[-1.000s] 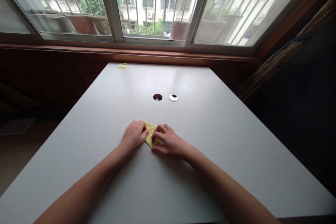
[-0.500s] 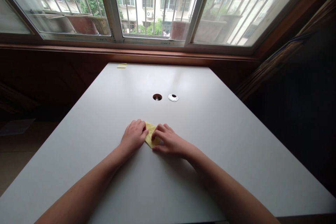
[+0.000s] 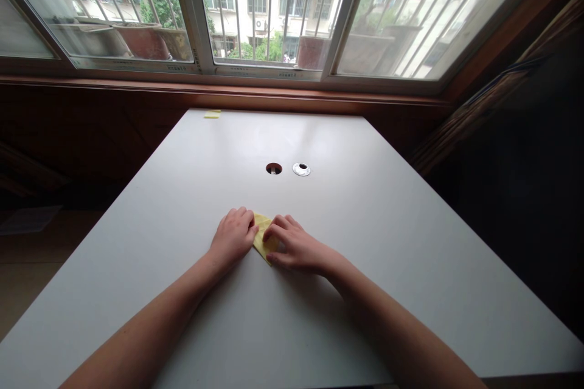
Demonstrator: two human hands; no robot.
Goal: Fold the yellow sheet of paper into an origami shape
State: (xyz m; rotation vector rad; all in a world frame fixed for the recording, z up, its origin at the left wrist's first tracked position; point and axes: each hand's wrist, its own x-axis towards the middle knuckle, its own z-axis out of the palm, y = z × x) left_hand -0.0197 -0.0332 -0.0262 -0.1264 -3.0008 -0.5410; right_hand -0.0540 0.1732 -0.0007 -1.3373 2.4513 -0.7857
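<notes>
Tech 1: Right hand (image 3: 296, 246) has slid slightly nearer the body along the small folded yellow paper sheet (image 3: 261, 238). Left hand (image 3: 232, 236) is unchanged.
Tech 2: Paper location?
Tech 1: Flat on the pale grey tabletop (image 3: 365, 243), between both hands. It is probably pinned so the crease sets without slipping.
Tech 2: Grip state?
Tech 1: Neither grip closes round it. Curled fingertips press down, left on its left edge, right over its right half. Forearms converge, wrists low.
</notes>
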